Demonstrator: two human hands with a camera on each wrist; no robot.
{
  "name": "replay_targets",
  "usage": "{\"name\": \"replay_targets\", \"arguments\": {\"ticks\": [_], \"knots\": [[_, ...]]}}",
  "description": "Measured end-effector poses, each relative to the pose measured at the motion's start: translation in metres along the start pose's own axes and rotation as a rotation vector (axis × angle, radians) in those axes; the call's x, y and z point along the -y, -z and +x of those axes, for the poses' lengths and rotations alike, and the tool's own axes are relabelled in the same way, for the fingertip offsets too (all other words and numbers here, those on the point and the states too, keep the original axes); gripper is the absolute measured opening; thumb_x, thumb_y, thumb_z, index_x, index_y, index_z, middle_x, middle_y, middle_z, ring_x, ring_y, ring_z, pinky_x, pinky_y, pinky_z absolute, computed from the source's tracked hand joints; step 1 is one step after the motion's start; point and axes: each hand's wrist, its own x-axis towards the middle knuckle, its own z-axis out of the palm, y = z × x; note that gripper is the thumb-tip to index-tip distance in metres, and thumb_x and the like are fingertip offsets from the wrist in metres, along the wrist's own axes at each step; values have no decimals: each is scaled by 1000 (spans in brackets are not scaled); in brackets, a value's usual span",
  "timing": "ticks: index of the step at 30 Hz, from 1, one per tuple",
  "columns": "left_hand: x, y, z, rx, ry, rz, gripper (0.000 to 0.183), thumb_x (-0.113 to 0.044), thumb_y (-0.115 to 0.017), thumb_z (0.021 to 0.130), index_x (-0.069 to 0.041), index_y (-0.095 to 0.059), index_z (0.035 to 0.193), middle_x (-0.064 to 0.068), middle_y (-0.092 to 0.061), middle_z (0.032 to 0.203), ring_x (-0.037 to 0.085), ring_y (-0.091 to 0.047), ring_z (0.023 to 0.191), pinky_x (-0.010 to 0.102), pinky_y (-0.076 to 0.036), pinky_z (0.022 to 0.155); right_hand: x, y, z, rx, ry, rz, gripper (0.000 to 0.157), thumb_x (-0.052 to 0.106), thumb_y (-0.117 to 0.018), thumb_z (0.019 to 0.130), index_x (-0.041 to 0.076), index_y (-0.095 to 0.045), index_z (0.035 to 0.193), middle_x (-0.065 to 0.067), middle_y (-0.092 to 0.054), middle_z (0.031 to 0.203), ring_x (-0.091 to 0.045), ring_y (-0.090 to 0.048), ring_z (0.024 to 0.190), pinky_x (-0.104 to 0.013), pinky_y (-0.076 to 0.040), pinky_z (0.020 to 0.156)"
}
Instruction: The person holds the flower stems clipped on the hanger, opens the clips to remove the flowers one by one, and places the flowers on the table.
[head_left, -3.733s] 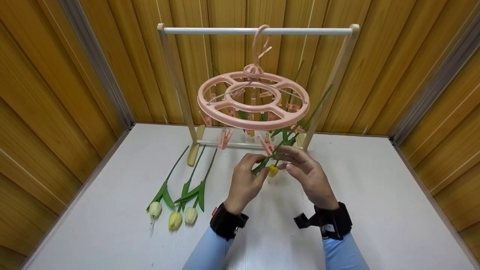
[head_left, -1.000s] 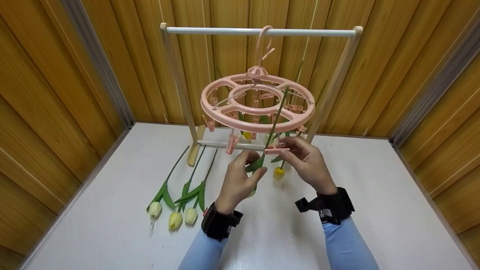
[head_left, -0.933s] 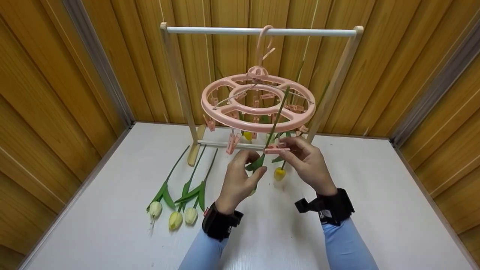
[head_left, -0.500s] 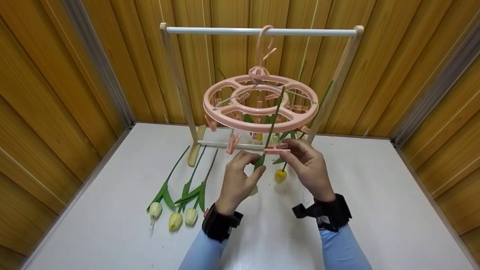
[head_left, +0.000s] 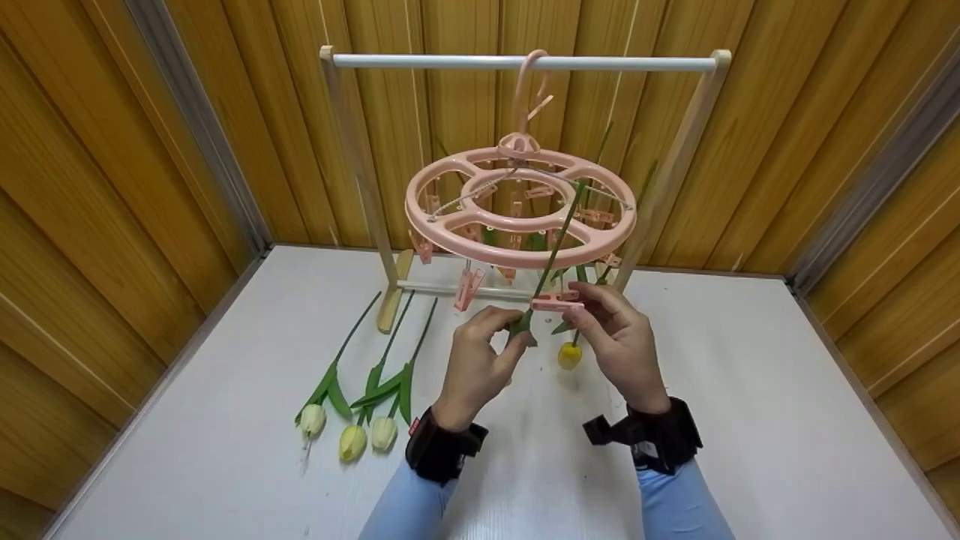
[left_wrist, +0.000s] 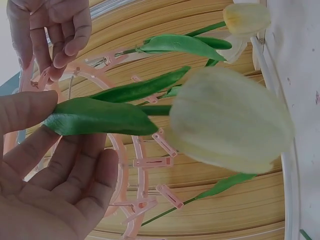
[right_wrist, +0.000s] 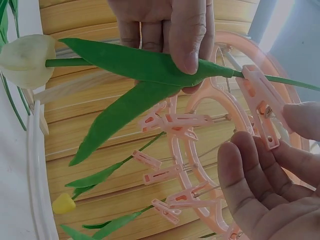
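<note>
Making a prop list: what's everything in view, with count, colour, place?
Table: one, white, lower half of view.
Rack: one, wooden with white bars, on table.
Hanger: one, pink, hooked on the rack.
Clips: many, pink, hanging from the hanger.
Held tulip: one, cream, at the hanger's front.
Hanging tulips: several (count unclear), yellow and pale, below the hanger.
Lying tulips: three, cream and pale yellow, table's left side.
Wall panels: several, yellow-brown, around the table.
Corner strips: two, grey, where walls meet.
Wristbands: two, black, one per wrist.
Sleeves: two, light blue, forearms.
Left hand: one, pinching the held tulip.
Right hand: one, gripping a clip.
</note>
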Motion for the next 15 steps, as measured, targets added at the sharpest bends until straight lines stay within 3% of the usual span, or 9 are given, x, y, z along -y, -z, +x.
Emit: {"name": "replay_targets", "arguments": {"ticks": [4, 10, 15], "knots": [[-2, 1, 1, 14, 6, -7, 11, -5, -74, 93, -3, -76, 103, 6, -72, 93, 15, -69, 87, 34, -57, 81, -2, 0, -2, -11, 3, 17, 34, -3, -62, 100, -10, -61, 134, -23, -62, 122, -14, -69, 98, -24, -58, 84], [-2, 1, 1, 21, 11, -15, 9, -9, -74, 95, -3, -78, 101, 5, -71, 89, 14, -69, 85, 33, -57, 79, -6, 1, -5, -26, 10, 34, 33, -3, -61, 101, -11, -62, 133, -22, -64, 121, -23, -69, 97, -26, -58, 84], [-3, 1, 2, 17, 13, -28, 10, -7, -74, 95, -1, -79, 100, 6, -72, 88, 15, -70, 84, 33, -58, 77, -7, 0, -5, -27, 31, 34, 33, -3, -62, 100, -12, -61, 132, -20, -65, 121, -21, -70, 97, -25, -58, 84]]}}
